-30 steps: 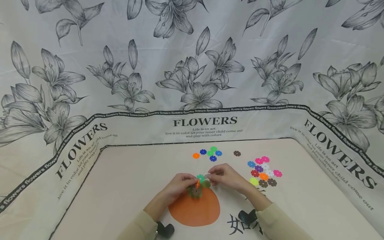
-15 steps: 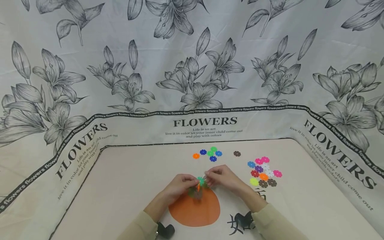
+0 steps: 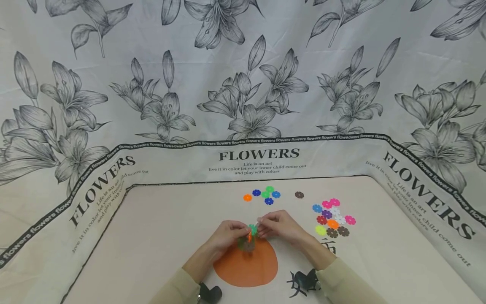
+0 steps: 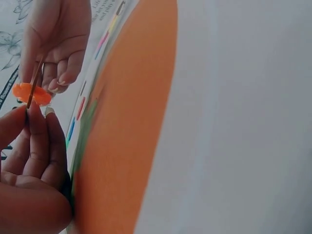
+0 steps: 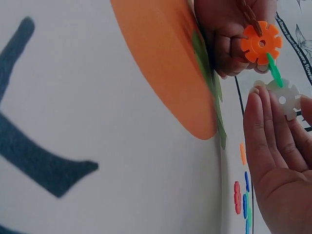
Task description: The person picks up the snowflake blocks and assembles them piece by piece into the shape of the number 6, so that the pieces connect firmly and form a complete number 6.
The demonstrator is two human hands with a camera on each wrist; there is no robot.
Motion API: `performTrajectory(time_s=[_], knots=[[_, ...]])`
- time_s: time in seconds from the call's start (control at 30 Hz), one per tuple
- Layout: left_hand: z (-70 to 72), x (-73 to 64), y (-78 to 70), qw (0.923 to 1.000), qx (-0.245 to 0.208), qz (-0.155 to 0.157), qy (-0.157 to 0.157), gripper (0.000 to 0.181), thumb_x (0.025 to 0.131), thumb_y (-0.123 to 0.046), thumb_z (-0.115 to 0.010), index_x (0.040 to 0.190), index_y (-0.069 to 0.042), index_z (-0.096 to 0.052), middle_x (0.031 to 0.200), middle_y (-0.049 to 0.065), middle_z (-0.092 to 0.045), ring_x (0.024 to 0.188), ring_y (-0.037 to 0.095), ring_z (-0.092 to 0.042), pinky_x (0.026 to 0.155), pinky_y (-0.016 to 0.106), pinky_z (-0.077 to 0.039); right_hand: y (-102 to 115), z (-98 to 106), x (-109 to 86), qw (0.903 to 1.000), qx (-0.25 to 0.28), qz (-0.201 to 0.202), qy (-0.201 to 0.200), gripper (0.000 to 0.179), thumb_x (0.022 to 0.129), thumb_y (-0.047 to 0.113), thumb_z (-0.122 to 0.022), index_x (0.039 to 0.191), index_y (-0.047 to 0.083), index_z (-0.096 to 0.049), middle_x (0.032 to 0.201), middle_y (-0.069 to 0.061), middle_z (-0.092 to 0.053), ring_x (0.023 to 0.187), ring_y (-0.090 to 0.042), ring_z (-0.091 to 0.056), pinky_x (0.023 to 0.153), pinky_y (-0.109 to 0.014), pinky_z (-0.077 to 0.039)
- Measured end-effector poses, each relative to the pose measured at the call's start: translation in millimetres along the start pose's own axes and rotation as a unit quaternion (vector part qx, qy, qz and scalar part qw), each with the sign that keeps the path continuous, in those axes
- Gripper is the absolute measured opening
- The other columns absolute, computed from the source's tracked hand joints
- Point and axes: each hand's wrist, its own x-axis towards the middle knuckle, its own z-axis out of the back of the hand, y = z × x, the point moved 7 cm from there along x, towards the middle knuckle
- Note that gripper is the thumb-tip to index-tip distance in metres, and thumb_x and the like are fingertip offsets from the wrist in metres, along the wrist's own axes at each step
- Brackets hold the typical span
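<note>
Both hands meet over the orange fruit print [image 3: 247,266], working on a short chain of notched plastic flower discs. My left hand [image 3: 229,234] pinches the brown disc [image 5: 249,17], which is joined to an orange disc [image 5: 262,44]. From the orange disc a green disc [image 5: 274,69] stands out edge-on in the right wrist view. Its lower end meets a white disc [image 5: 282,100], pinched between thumb and fingers of my right hand [image 3: 281,226]. In the left wrist view the orange disc [image 4: 29,93] sits between the hands, and the brown disc shows as a thin edge.
Loose discs in mixed colours [image 3: 332,223] lie in a cluster to the right. A smaller group [image 3: 268,194] is farther back, with a single brown disc [image 3: 299,194] beside it. Printed flower cloth [image 3: 260,158] rises behind the table.
My right hand has come slightly left toward my left hand, bringing the white disc up to the green one. My left hand has stayed nearly still.
</note>
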Motion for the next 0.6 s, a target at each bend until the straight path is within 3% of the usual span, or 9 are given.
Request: performTrajectory(time_s=[0.4,0.6], knots=[[1.8,3.5,2.3,1.0000,0.005,0.000,-0.006,0.021,0.098,-0.021,-0.071,0.101,-0.002,-0.078,0.096,0.004,-0.074,0.096,0.018,-0.062,0.098,0.038,-0.047,6,-3,1.3,0.9999,-0.009,0.003,0.004,0.032,0.104,0.020,-0.061,0.114,-0.009,-0.071,0.098,-0.022,-0.074,0.092,-0.034,-0.074,0.089,-0.043,-0.059],[-2.4,3.7,1.2,0.9993,0.014,0.001,0.035,0.021,0.097,-0.021,-0.072,0.103,-0.002,-0.077,0.096,0.005,-0.076,0.098,0.018,-0.063,0.107,0.047,-0.040,11,-4,0.7,0.9991,-0.037,0.010,0.019,0.030,0.104,0.020,-0.061,0.112,-0.007,-0.073,0.095,-0.019,-0.075,0.091,-0.038,-0.072,0.086,-0.045,-0.060]])
